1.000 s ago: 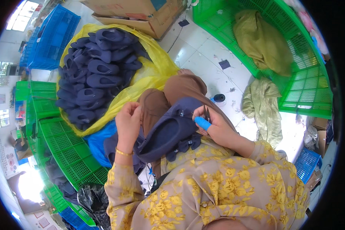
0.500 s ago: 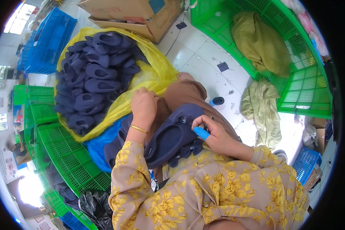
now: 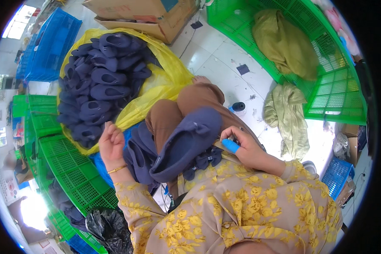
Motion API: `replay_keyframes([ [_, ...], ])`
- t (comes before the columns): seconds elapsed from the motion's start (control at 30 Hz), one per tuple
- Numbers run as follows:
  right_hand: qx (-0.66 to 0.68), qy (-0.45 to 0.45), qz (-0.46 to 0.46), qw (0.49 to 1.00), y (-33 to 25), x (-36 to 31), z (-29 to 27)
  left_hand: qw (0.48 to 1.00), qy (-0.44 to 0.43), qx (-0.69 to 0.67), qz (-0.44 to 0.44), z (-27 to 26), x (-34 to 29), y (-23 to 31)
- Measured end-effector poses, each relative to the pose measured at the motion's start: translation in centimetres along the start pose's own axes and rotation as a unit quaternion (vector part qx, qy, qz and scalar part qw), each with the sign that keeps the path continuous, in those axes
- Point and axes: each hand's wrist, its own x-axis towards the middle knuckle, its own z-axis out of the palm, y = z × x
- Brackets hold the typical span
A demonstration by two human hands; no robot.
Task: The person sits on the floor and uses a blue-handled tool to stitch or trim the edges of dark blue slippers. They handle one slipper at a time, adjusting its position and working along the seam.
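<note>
A navy slipper with a bow near its toe lies slanted across my lap. Beside it on the left are more navy slippers, and several loose navy bows rest below it. My left hand, a gold bangle at the wrist, is raised left of the slippers with its fingers pinched; what they hold is too small to make out. Close to the slipper's right side, my right hand is closed, blue tape round its thumb. Something small and dark shows at its fingers, its kind unclear.
A yellow sack heaped with navy slippers stands ahead left. Green crates line the left side. A large green crate holding olive cloth is far right. A thread spool stands on the floor near a cardboard box.
My left hand has moved left and down, away from above the slipper. The slipper on my lap has turned, showing its opening and bow more fully. My right hand stays nearly in place.
</note>
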Motion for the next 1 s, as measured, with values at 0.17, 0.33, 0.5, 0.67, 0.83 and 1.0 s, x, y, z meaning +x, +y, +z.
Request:
replay_keyframes([
  [0.17,0.025,0.024,0.018,0.999,0.9,-0.7,-0.5,0.91,0.179,0.342,0.151,1.8,-0.4,-0.7],
  [0.33,0.043,0.067,0.058,0.995,1.6,-2.0,-1.4,0.953,0.099,0.268,0.098,0.7,1.9,1.4],
  [0.5,0.098,0.068,0.096,0.988,1.2,-3.2,-1.9,0.995,-0.053,0.066,0.058,-1.1,6.6,2.7],
  [0.67,0.032,0.042,0.06,0.997,1.3,-4.2,-2.0,0.971,-0.001,0.2,0.133,2.4,10.2,-2.1],
  [0.83,-0.016,0.046,0.026,0.998,1.2,-4.7,-2.1,0.386,0.07,0.851,0.35,6.4,8.6,-5.7],
  [1.0,-0.018,0.027,0.043,0.999,0.7,-4.4,-2.3,0.623,-0.072,0.774,-0.084,11.4,2.3,-10.2],
])
